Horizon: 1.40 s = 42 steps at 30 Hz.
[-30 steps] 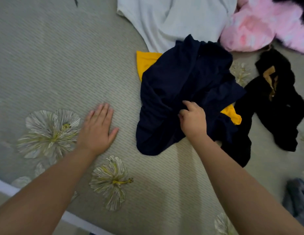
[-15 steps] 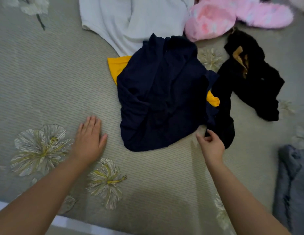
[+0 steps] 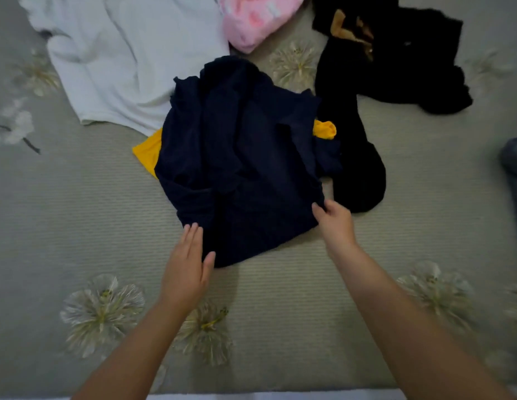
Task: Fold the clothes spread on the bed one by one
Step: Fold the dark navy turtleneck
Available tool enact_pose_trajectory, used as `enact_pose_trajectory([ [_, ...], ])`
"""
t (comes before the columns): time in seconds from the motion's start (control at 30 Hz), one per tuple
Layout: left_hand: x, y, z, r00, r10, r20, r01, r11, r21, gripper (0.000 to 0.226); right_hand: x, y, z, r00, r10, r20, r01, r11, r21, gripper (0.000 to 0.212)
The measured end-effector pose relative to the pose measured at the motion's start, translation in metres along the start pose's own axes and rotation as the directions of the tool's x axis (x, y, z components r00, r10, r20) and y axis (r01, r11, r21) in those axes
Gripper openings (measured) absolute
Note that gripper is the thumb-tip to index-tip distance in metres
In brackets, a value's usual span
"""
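Head view, navy garment [image 3: 240,157]: I see it crumpled in a dark heap at frame centre on the bed [image 3: 78,226], folds bunched, lying over a yellow garment [image 3: 147,153] that peeks out at its left and right.
Left hand [image 3: 185,269]: fingers straight and together, flat at the heap's lower left edge, touching it.
Right hand [image 3: 335,223]: I see it pinching the heap's lower right corner.
Other clothes: white garment [image 3: 121,59] upper left, pink garment [image 3: 257,18] top centre, black garment [image 3: 390,64] upper right.
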<state>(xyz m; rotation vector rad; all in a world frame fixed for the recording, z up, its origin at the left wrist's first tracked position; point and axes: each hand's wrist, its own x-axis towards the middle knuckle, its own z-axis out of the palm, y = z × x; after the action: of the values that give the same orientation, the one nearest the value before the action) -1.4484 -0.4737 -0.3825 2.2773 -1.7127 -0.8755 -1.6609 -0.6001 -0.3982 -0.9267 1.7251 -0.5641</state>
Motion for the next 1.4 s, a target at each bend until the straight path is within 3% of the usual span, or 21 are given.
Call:
enact_pose_trajectory([
  [0.2,0.052,0.105,0.01,0.963,0.27,0.005,-0.27,0.961,0.065,0.049,-0.055,0.073,-0.121,0.983,0.133,0.128,-0.123,0.989,-0.084,0.018],
  [0.3,0.07,0.163,0.038,0.897,0.434,0.089,-0.441,0.891,0.104,0.044,-0.069,0.105,-0.179,0.942,0.267,0.205,-0.242,0.96,-0.141,0.027],
  [0.4,0.078,0.212,0.077,0.829,0.51,0.229,-0.55,0.816,0.176,0.044,-0.071,0.133,-0.229,0.913,0.375,0.161,-0.338,0.916,-0.218,0.017],
  [0.53,0.074,0.259,0.125,0.848,0.408,0.34,-0.526,0.733,0.431,0.05,-0.061,0.155,-0.28,0.954,0.3,0.02,-0.274,0.896,-0.348,0.018],
  [0.67,0.075,0.281,0.151,0.824,0.325,0.464,-0.554,0.634,0.54,0.065,-0.049,0.164,-0.317,0.97,0.191,-0.149,-0.238,0.862,-0.447,0.027],
  [0.8,0.086,0.294,0.152,0.875,0.344,0.34,-0.483,0.656,0.58,0.056,-0.044,0.168,-0.332,0.983,0.07,-0.169,-0.145,0.865,-0.481,0.028],
  [0.93,0.107,0.301,0.147,0.837,0.414,0.358,-0.546,0.579,0.606,0.038,-0.043,0.17,-0.335,0.975,-0.057,-0.214,-0.064,0.854,-0.517,0.025],
  [1.0,0.115,0.308,0.142,0.823,0.434,0.366,-0.567,0.599,0.565,0.028,-0.039,0.17,-0.338,0.97,-0.047,-0.237,-0.064,0.895,-0.441,0.021],
  [1.07,0.117,0.316,0.132,0.741,0.527,0.416,-0.671,0.553,0.495,0.02,-0.035,0.166,-0.345,0.97,0.006,-0.243,-0.071,0.963,-0.259,0.012],
  [1.17,0.114,0.327,0.111,0.547,0.651,0.527,-0.834,0.371,0.407,0.02,-0.017,0.154,-0.361,0.987,0.093,-0.133,-0.098,0.995,-0.032,0.022],
  [1.2,0.116,0.329,0.107,0.553,0.633,0.542,-0.833,0.414,0.366,0.022,-0.008,0.149,-0.367,0.99,0.106,-0.088,-0.106,0.994,0.012,0.024],
  [1.27,0.123,0.333,0.099,0.638,0.627,0.447,-0.769,0.55,0.326,0.022,0.01,0.138,-0.376,0.991,0.13,-0.043,-0.127,0.989,0.077,0.025],
  [1.33,0.13,0.333,0.09,0.774,0.554,0.307,-0.629,0.73,0.268,0.016,0.026,0.127,-0.382,0.989,0.144,-0.021,-0.14,0.983,0.12,0.025],
  [1.4,0.128,0.338,0.077,0.819,0.526,0.23,-0.572,0.778,0.259,0.018,0.034,0.107,-0.385,0.995,0.1,-0.024,-0.096,0.988,0.123,0.024],
])
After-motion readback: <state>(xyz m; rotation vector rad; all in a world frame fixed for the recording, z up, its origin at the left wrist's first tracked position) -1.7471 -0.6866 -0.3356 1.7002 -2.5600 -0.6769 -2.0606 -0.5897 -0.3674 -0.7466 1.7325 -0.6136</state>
